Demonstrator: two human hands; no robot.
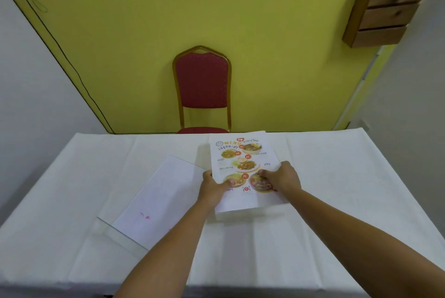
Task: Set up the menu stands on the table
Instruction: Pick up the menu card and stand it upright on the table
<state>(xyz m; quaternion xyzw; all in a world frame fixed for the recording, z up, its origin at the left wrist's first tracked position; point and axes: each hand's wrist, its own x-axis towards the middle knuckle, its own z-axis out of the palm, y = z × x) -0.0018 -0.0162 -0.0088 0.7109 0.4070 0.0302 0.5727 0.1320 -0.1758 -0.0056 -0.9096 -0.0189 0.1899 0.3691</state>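
A printed menu sheet point(240, 155) with food photos sits in the middle of the white-clothed table point(337, 177), its top edge tilted up toward the far side. My left hand point(213, 187) grips its lower left edge, thumb on the print. My right hand point(280, 177) grips the lower right part, fingers on the sheet. To the left, a clear acrylic stand point(154, 201) lies flat on the cloth with a white sheet inside; faint pink marks show through it. Whether the held menu is inside a second clear stand, I cannot tell.
A red padded chair point(202, 85) with a gold frame stands behind the table's far edge, against a yellow wall. A wooden shelf unit point(385, 6) hangs at the upper right. White walls flank both sides.
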